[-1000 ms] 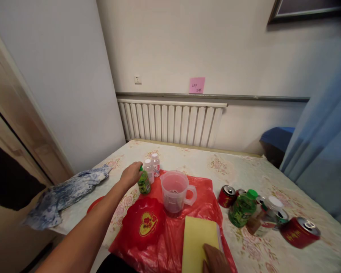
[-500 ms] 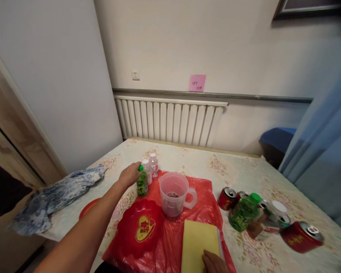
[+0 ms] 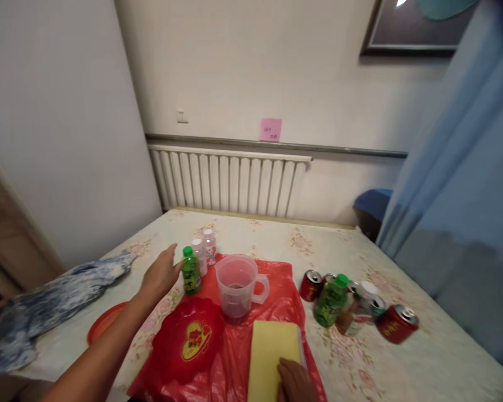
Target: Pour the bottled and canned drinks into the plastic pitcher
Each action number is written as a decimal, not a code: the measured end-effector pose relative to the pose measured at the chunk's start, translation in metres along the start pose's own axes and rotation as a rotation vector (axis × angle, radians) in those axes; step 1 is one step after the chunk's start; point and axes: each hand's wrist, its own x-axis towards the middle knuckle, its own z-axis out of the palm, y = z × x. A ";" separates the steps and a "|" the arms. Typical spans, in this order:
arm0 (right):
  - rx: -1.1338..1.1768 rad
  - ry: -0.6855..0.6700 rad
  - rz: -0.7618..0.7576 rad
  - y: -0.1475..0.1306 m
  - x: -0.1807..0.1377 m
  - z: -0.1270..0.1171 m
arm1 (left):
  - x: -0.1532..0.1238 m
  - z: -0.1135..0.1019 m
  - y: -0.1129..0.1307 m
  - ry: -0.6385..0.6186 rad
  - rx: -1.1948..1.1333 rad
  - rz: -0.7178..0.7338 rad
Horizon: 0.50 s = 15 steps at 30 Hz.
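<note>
My left hand [image 3: 161, 273] is just left of a small green-capped drink bottle [image 3: 191, 272], fingers stretched out and holding nothing. Two clear bottles with white caps [image 3: 210, 248] stand right behind that bottle. My right hand [image 3: 297, 381] rests its fingers on a yellow-covered notebook [image 3: 269, 354], partly cut off by the lower edge of the view. Behind the notebook stands a clear plastic measuring jug [image 3: 237, 298] with something dark at its bottom. Left of the notebook is a red scalloped plate [image 3: 171, 349] with a yellow heart print. Red plastic sheeting [image 3: 276, 273] lies beneath these things.
To the right stand red cans [image 3: 397, 324], another green-capped bottle [image 3: 331, 301] and a white-lidded jar [image 3: 356, 312]. An orange-red round dish [image 3: 103, 324] sits under my left forearm. A blue-and-white cloth [image 3: 67, 296] lies at the left table edge. A radiator [image 3: 230, 184] runs behind the table.
My left hand has come away from the green-capped bottle, which stays upright in place. My right hand still rests on the notebook. The view has turned to the right.
</note>
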 end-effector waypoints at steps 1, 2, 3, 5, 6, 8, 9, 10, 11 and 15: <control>0.012 0.005 0.023 -0.003 0.001 -0.002 | -0.010 0.000 0.002 0.019 -0.028 0.006; 0.021 -0.012 0.061 -0.006 0.002 -0.003 | -0.021 0.002 0.005 0.060 -0.103 0.025; 0.038 -0.028 0.092 -0.008 0.003 -0.005 | -0.033 0.006 0.008 0.079 -0.187 0.041; 0.091 -0.052 0.178 -0.010 0.005 -0.008 | -0.062 0.017 0.015 0.065 -0.327 0.047; 0.128 -0.059 0.235 -0.009 0.006 -0.011 | -0.077 0.023 0.019 0.051 -0.384 0.056; 0.215 -0.057 0.399 -0.004 0.009 -0.020 | -0.108 0.038 0.027 -0.001 -0.469 0.070; 0.250 -0.048 0.505 0.001 0.012 -0.026 | -0.123 0.045 0.032 -0.042 -0.523 0.063; 0.270 -0.026 0.623 0.009 0.014 -0.033 | -0.137 0.052 0.036 -0.086 -0.584 0.040; 0.272 0.009 0.744 0.018 0.018 -0.042 | -0.150 0.059 0.039 -0.132 -0.643 0.011; 0.106 0.237 1.045 0.077 0.036 -0.080 | -0.186 0.078 0.052 -0.294 -0.766 -0.042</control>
